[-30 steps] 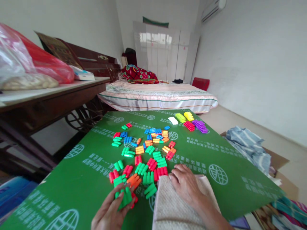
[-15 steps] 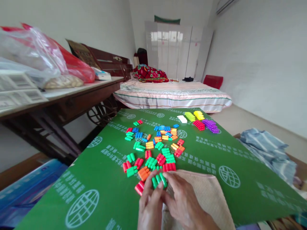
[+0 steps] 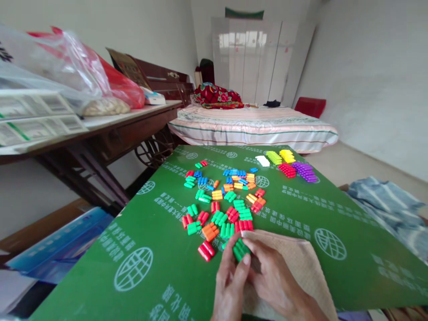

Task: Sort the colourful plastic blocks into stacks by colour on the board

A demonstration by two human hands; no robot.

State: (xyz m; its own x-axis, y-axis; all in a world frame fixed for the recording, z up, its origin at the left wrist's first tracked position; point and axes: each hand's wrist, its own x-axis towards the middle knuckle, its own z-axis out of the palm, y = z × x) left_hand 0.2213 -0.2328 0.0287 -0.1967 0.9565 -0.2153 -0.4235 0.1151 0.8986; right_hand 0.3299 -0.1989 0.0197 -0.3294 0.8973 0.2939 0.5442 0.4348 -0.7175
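The left hand (image 3: 230, 285) is mostly closed, its thumb laid across the near side of a green block (image 3: 240, 250) and its bent fingers behind it, so that the block is pinched between them. The block is made of joined, rounded bars and sits at the upper left corner of a beige cloth (image 3: 302, 263), held between the two hands. The right hand (image 3: 276, 281) is half curled, its index finger stretched toward the far right edge of the block and the other fingers folded beneath; whether it grips the block or only touches it cannot be told.

The cloth lies on a green tabletop (image 3: 174, 267) printed with white globes and lettering. Left of the hands, apart from them, lies a red block (image 3: 206, 251); beyond that is an orange block (image 3: 210, 232), and a red row (image 3: 244, 226) lies just past the cloth's far edge. More red, green, orange and blue blocks are scattered farther out. Near the far right corner stand white (image 3: 262, 161), lime, yellow, red and purple groups (image 3: 304, 172).
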